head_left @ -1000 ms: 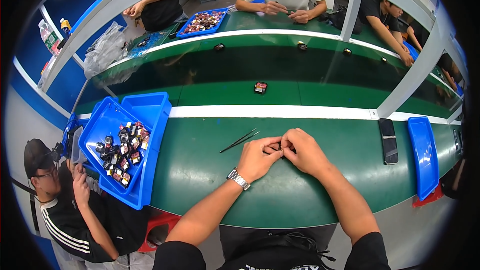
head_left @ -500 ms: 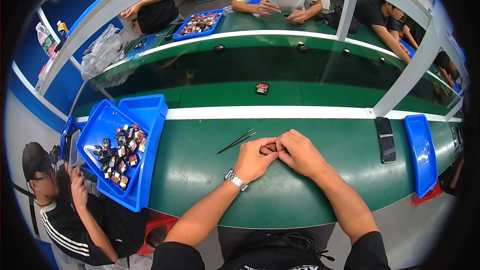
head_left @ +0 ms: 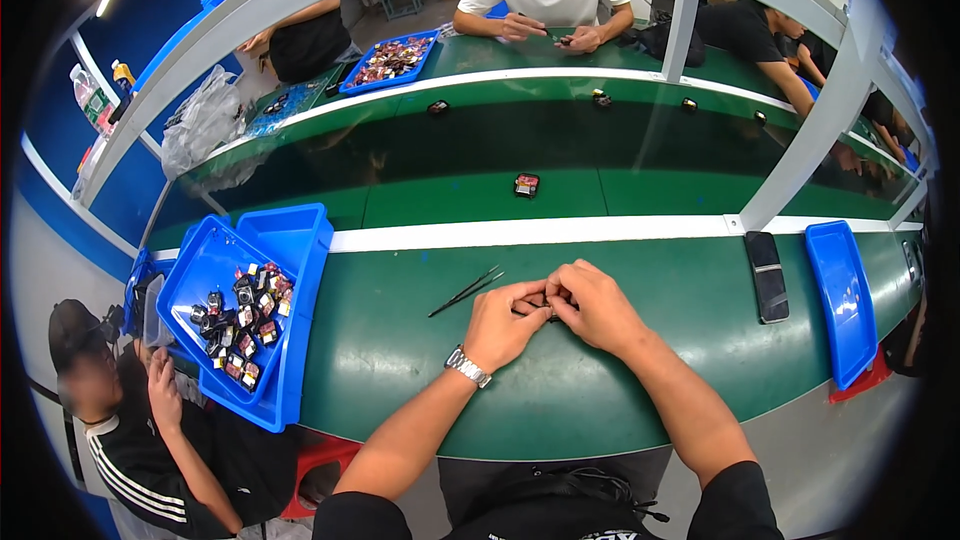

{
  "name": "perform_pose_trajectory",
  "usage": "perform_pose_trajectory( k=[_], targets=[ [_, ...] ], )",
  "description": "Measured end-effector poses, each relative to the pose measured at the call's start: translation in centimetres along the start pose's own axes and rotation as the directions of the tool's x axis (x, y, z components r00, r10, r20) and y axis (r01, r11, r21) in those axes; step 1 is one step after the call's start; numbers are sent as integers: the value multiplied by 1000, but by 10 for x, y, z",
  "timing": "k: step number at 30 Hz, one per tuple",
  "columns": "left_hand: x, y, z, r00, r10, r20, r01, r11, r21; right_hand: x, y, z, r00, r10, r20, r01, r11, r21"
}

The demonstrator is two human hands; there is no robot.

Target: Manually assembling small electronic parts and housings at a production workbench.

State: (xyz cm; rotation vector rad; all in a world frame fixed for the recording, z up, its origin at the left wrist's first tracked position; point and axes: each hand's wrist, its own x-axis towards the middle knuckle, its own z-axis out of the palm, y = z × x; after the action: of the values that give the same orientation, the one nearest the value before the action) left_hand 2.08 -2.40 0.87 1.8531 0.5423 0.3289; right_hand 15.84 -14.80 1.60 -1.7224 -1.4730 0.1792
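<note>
My left hand [head_left: 507,323] and my right hand [head_left: 592,308] meet over the green bench top, fingers closed together. Between their fingertips is a small black part [head_left: 553,316], mostly covered, so its kind does not show. A watch with a metal band [head_left: 468,366] is on my left wrist. Just beyond my left hand lies a pair of dark tweezers [head_left: 466,292], touched by neither hand.
To the left, stacked blue trays [head_left: 312,270] hold several small black devices with red and yellow patches. A phone [head_left: 767,280] and another blue tray [head_left: 840,305] are at right. One device [head_left: 526,185] sits beyond the white rail [head_left: 540,231]. People work at left and across.
My hands stay together in nearly the same place, with slightly more of the black part showing. The view has shifted a little, and the device beyond the rail appears slightly lower.
</note>
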Motion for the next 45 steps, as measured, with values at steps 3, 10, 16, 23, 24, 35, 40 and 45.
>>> perform_pose_trajectory(
  k=[3, 10, 16, 23, 24, 35, 40, 45],
  targets=[
    [1, -7, -1, 1000, -21, 14, 22, 997, -80, 0, 1, -7, 995, 1, -98, -3, 1000, -11],
    [3, -8, -5, 1000, 18, -1, -18, 996, -88, -1, 4, -9, 965, 244, 93, -258, 945, 201],
    [8, -2, -52, 836, 420, -352, -304, 890, 339, -1, 18, -13, 914, 386, -125, -324, 879, 349],
    [4, -5, -50, 887, 462, -1, -379, 730, 569, -1, 11, -11, 914, 403, -39, -366, 863, 349],
    [4, -5, -47, 890, 455, 38, -385, 704, 597, -1, 11, -10, 915, 402, -37, -365, 862, 351],
    [12, -9, -36, 897, 439, 50, -389, 730, 562, -2, 17, -3, 916, 397, -46, -344, 842, 415],
    [12, -1, -21, 958, 255, -130, -206, 930, 303, -3, 12, -1, 912, 408, -42, -342, 813, 471],
    [15, -13, -10, 962, 210, -172, -224, 972, -69, -4, 3, 7, 910, 406, -82, -302, 786, 540]
  ],
)
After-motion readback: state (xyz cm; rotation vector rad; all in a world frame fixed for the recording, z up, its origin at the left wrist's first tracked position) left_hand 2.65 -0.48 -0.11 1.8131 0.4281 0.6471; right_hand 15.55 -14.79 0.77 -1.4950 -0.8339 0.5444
